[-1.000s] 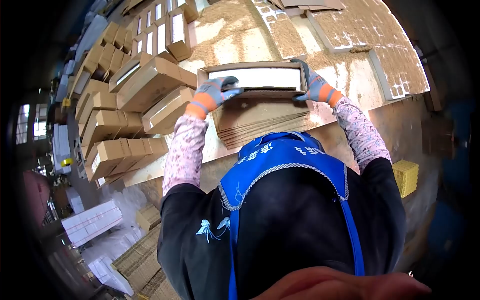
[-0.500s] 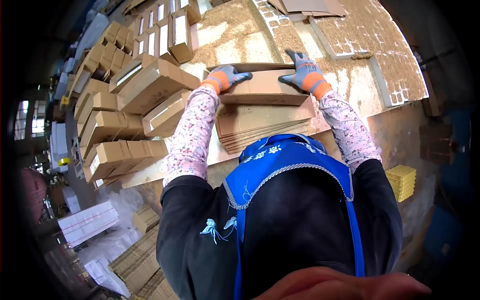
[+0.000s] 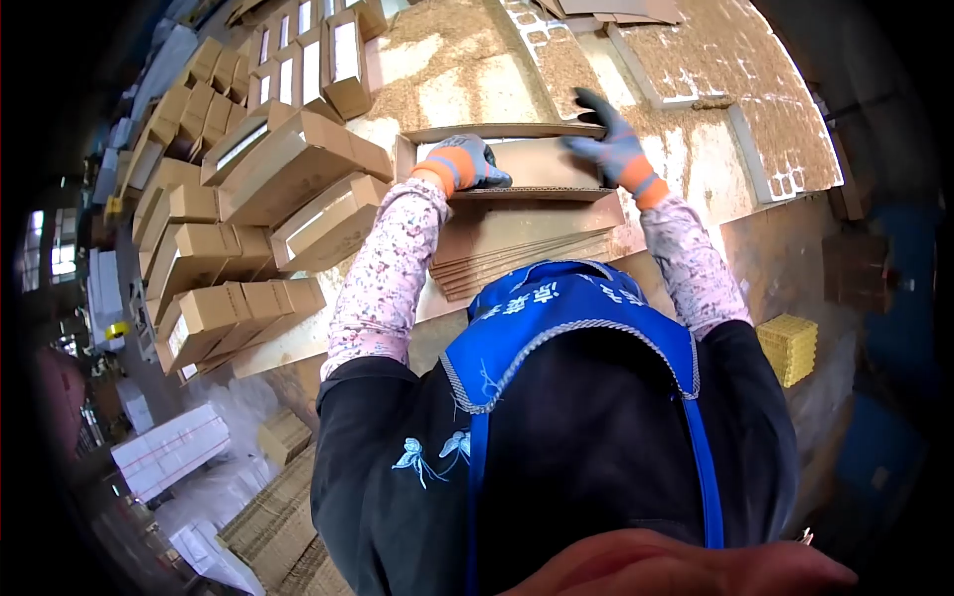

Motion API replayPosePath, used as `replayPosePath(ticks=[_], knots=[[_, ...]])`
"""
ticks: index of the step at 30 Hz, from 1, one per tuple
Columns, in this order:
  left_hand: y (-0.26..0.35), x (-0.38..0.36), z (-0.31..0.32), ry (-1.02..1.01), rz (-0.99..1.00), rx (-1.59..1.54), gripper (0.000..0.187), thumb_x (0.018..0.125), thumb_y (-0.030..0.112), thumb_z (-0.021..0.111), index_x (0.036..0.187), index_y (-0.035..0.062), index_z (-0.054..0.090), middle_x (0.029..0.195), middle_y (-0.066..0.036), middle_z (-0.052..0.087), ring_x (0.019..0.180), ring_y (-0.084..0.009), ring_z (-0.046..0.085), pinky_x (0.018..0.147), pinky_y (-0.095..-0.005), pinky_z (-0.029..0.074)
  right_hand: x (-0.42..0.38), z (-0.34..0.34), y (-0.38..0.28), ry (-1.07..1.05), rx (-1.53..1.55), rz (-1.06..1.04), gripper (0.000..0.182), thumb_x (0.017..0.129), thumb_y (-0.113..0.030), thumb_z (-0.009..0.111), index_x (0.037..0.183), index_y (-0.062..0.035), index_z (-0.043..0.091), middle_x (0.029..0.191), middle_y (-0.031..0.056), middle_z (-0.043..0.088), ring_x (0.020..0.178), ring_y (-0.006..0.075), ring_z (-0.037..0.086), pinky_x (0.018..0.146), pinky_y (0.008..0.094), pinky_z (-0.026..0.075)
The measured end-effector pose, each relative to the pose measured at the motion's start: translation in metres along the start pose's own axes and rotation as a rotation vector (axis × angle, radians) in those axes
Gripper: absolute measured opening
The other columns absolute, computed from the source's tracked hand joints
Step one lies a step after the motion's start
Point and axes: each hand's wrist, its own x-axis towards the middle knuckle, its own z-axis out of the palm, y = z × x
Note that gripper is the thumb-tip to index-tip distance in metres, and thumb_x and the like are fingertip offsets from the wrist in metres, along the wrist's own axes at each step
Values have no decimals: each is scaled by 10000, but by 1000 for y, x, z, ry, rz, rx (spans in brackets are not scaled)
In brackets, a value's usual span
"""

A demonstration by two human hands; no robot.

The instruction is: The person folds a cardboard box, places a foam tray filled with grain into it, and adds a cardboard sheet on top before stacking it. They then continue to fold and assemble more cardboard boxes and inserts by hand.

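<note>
A shallow, open-topped cardboard box (image 3: 537, 194) lies lengthwise in front of me, its long walls standing up. My left hand (image 3: 465, 164), in a grey and orange glove, is curled over its left part, with the thumb along the near wall; some fingertips are hidden inside. At the right end, my right hand (image 3: 611, 149), gloved alike, has its fingers spread, the thumb side close over the box's end. Below the box rests a stack of flat cardboard sheets (image 3: 527, 238), fanned toward me.
Folded cardboard boxes (image 3: 298, 174) with white inside stand in rows on the left. Foam trays filled with brown granular material (image 3: 715, 60) cover the back right. Beyond the table's near edge, a yellow block of trays (image 3: 787, 350) is at the right and white packages (image 3: 171, 449) at the left.
The box's walls now stand more upright and its inside shows. My left hand has curled inward over the near wall; my right hand has lifted its fingers apart from the end.
</note>
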Motion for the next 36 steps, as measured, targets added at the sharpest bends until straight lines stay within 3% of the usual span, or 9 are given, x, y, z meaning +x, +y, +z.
replayPosePath(ticks=[6,8,10,16,20,22,28,30,36], knots=[[11,4,-9,-54,-96,96,539,631,556,678,836,58,692,820,-148,656,768,-307,613,717,-367,476,-25,-18,94,-101,386,507,585,810,-410,585,1289,-102,452,1121,89,562,960,193,560,832,330,460],[7,11,-4,-27,-70,106,529,642,543,682,853,58,689,823,-143,659,774,-296,618,717,-364,478,-26,-13,101,-219,-177,-97,677,701,-550,657,1174,-79,546,938,56,570,734,159,508,641,277,446],[7,3,-10,12,-52,118,519,653,530,685,870,59,686,826,-139,663,779,-284,624,718,-361,480,-12,-14,53,-196,209,662,671,663,-564,683,1113,-77,586,855,48,571,720,154,509,606,280,436],[-108,-30,-27,953,45,-988,236,823,243,651,988,76,664,850,-2,655,718,-90,565,630,-233,444,-16,-11,47,-165,456,649,521,753,-362,676,1151,-49,555,1019,90,619,889,173,610,744,301,499],[-136,-33,29,356,-53,-1730,391,825,276,642,1149,64,581,1009,-51,629,836,-122,588,771,-263,464,-21,-3,54,-95,470,408,464,799,-296,639,1157,-16,546,1071,84,600,994,173,569,853,274,446],[-116,-27,41,246,-29,-1026,462,799,298,670,1163,32,567,1031,-66,626,895,-152,598,832,-274,456,-15,5,112,-94,374,356,532,769,-309,686,1165,16,545,1149,130,564,1057,196,532,879,304,437],[-138,1,48,12,-331,-1331,345,734,277,740,955,36,630,875,-60,649,816,-149,610,714,-296,518,-20,2,66,-143,653,499,515,780,-314,667,1203,-60,519,1151,115,546,1082,222,510,934,300,392],[-127,-1,48,132,-378,-1438,364,720,281,751,972,49,627,897,-71,648,821,-163,613,707,-306,518,-22,-2,125,-215,4,-274,438,811,-240,634,1200,-75,520,1193,114,515,1112,234,494,965,309,374],[-124,-12,51,10,-300,-1531,481,714,50,718,1173,78,577,1071,-107,626,962,-248,594,783,-353,515,-26,-5,131,-219,-220,-512,514,859,-83,585,1318,-34,361,1271,186,462,1166,288,468,978,349,376]])
